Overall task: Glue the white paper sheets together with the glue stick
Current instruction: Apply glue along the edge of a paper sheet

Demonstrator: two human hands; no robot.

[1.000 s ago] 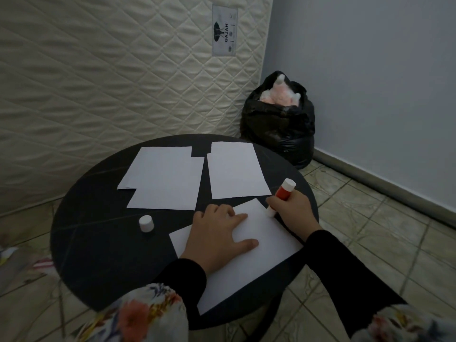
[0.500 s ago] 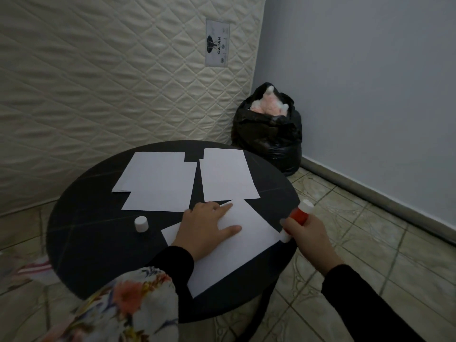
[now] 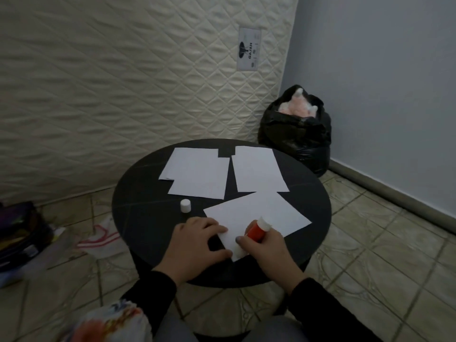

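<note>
Head view, right hand (image 3: 267, 245) grip pinching glue stick (image 3: 257, 230) at sheet (image 3: 259, 213) edge, left hand (image 3: 197, 240) flat

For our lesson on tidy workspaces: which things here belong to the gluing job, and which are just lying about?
Job:
red glue stick gripped by right hand
angled white paper sheet under left hand
overlapping white sheets
single white sheet
small white cap

Lying about:
black plastic bag
quilted cream mattress
</note>
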